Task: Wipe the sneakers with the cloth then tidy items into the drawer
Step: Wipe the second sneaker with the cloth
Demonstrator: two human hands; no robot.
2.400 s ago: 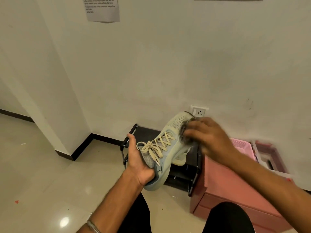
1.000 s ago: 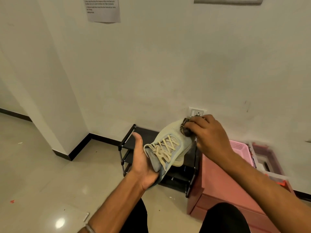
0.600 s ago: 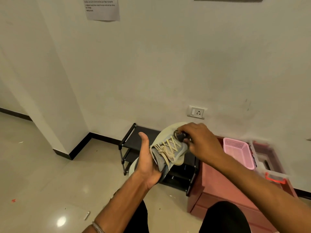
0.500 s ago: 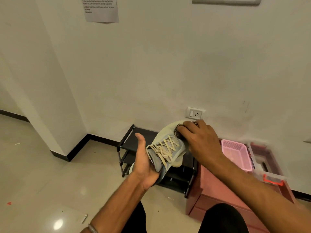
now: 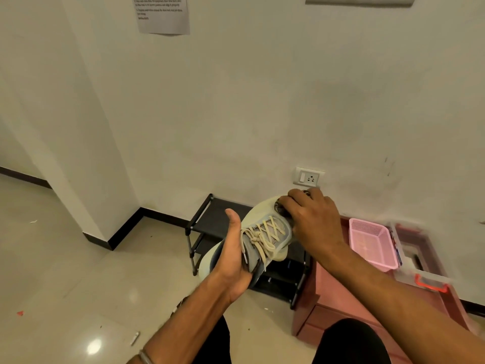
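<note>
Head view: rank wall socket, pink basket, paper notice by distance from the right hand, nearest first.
1. Wall socket: just above the right hand.
2. Pink basket: to its right, on the pink drawer unit.
3. Paper notice: high on the wall, upper left.

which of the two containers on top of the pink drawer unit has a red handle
The clear plastic box, nearer the camera's right edge, has the red handle. The pink basket beside it, closer to the shoe rack, has none.

White paper sheet [image 5: 163, 14] taped high on the pale wall: several lines of small black print, too blurred to read. No legible brand, number or label on anything else in view.
</note>
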